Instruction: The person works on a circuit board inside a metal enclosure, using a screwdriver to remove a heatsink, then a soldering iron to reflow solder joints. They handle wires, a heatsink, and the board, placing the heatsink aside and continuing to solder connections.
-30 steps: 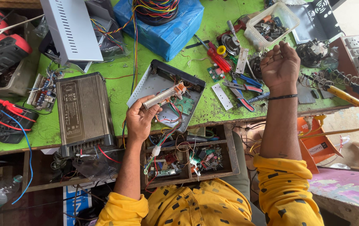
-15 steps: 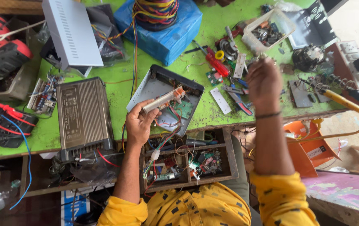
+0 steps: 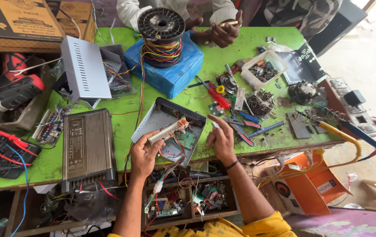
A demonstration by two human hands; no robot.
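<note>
A: Left hand [image 3: 143, 154], status?

B: Fingers wrapped around a pale, bar-shaped circuit module [image 3: 169, 131] with orange parts at its far end. The module tilts up toward 1 o'clock from the palm, held over the near edge of the green table [image 3: 122, 120]. Red and green wires hang from it toward 6 o'clock, into the open drawer [image 3: 183, 199] below.

A: Right hand [image 3: 221, 141]?

B: Empty as far as I can see. Fingers loosely curled, tips bunched narrow and pointing toward 10 o'clock, near the module but apart from it. Black band on the wrist.

A: What lies behind the module?

B: An open grey metal case [image 3: 159, 118], touching nothing in the hands that I can confirm. At 9 o'clock from the left hand, a ribbed dark power unit [image 3: 87, 147]. At 12 o'clock, a black spool of coloured wire [image 3: 161, 37] on a blue wrapped block [image 3: 177, 72].

A: Right side?

B: Blue-handled pliers [image 3: 240, 123] at 2 o'clock of the right hand; a yellow-handled soldering iron [image 3: 343, 134] at 3 o'clock. Another person's hands [image 3: 223, 30] at the far edge, holding a small item I cannot identify.
</note>
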